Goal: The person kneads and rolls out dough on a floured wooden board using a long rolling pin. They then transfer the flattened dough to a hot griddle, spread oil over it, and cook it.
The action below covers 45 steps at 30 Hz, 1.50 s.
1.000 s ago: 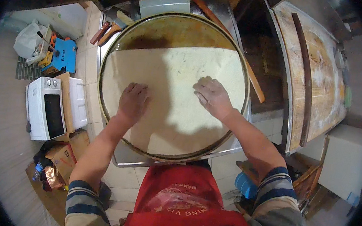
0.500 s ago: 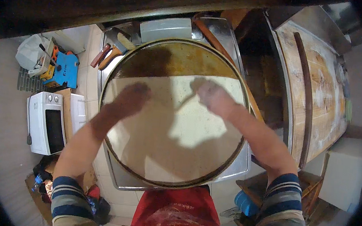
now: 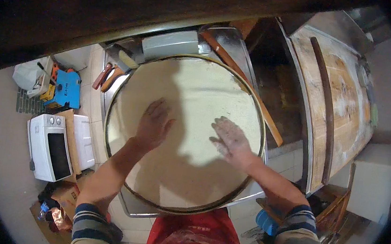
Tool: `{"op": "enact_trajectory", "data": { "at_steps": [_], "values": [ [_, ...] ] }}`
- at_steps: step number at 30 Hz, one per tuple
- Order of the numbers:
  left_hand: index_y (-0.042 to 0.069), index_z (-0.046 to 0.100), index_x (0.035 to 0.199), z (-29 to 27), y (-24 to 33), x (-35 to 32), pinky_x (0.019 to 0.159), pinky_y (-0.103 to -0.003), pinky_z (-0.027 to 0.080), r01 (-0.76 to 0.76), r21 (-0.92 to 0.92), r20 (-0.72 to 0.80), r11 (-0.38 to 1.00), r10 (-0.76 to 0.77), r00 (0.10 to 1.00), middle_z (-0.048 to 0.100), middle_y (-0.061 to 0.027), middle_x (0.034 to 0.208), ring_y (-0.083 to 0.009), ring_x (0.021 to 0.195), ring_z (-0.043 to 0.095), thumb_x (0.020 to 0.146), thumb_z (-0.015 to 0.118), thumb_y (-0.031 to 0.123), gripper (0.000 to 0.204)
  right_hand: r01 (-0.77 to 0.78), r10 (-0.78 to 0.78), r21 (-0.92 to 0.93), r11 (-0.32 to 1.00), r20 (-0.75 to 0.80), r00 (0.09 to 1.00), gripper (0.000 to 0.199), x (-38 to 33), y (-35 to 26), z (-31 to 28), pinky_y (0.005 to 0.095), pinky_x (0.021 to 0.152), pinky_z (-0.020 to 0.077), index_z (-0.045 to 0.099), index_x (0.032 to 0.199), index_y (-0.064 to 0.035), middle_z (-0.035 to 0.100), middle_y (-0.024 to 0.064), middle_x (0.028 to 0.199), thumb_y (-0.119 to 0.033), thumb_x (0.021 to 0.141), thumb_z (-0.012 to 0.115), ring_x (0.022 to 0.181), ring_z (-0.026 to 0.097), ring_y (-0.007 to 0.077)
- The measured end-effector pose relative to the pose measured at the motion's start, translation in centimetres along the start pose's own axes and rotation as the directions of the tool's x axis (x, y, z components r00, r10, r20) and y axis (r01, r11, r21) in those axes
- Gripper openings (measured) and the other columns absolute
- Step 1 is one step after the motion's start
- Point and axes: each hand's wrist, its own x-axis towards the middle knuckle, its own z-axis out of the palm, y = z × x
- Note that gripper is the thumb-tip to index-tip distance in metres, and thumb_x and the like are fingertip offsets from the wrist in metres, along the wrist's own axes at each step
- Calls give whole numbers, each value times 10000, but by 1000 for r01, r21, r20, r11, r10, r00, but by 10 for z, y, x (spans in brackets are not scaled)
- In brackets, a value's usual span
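Observation:
A big round pan (image 3: 259,104) holds a thin pale sheet of dough (image 3: 197,98) that covers nearly all of it. My left hand (image 3: 153,125) lies flat on the dough left of centre, fingers spread and pointing away from me. My right hand (image 3: 229,138), dusted with flour, presses flat on the dough right of centre. Neither hand holds anything. The pan rests on a square metal tray (image 3: 226,42).
A long wooden stick (image 3: 241,84) leans along the pan's right side. To the right stands a floured wooden table (image 3: 343,98) with a dark rod on it. At left are a white microwave (image 3: 49,148), a blue tool (image 3: 66,91) and knives (image 3: 106,75).
The dough has been spread upward and now covers the pan's far part, which was bare and brown before. Both hands slid across the sheet and now rest near its middle.

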Motion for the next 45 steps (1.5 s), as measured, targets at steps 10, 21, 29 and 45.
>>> {"op": "enact_trajectory", "data": {
  "at_steps": [10, 21, 29, 45],
  "values": [
    [-30, 527, 1354, 75, 37, 139, 1039, -578, 372, -68, 144, 58, 987, 60, 997, 491, -234, 1445, -429, 1337, 451, 903, 666, 416, 650, -438, 433, -316, 842, -90, 897, 716, -14, -33, 27, 713, 1101, 209, 438, 1462, -40, 261, 343, 1550, -476, 927, 630, 1436, 250, 538],
    [-15, 360, 1500, 57, 49, 83, 1147, -621, 233, 118, 295, 67, 948, -144, 987, 277, -229, 1596, -417, 1471, 271, 940, 590, 490, 788, -465, 448, -253, 849, -125, 885, 764, -29, -50, 25, 699, 1125, 165, 370, 1511, -39, 244, 340, 1565, -455, 927, 634, 1434, 263, 533],
    [12, 312, 1537, 42, 4, 29, 1168, -622, 203, 303, 395, 42, 867, -346, 937, 264, -223, 1610, -404, 1493, 238, 955, 543, 520, 807, -367, 358, -331, 869, -91, 929, 741, -32, -31, 40, 682, 1137, 179, 410, 1490, -33, 257, 323, 1568, -464, 928, 627, 1444, 261, 509],
    [29, 333, 1531, 49, 2, 22, 1149, -656, 209, 170, 373, 37, 912, -198, 979, 297, -209, 1599, -417, 1476, 270, 962, 517, 565, 802, 108, -111, 29, 994, 348, 931, 713, -42, -102, 70, 672, 1171, 148, 560, 1382, -140, 373, 179, 1552, -479, 777, 727, 1474, 272, 385]
  ]
}}
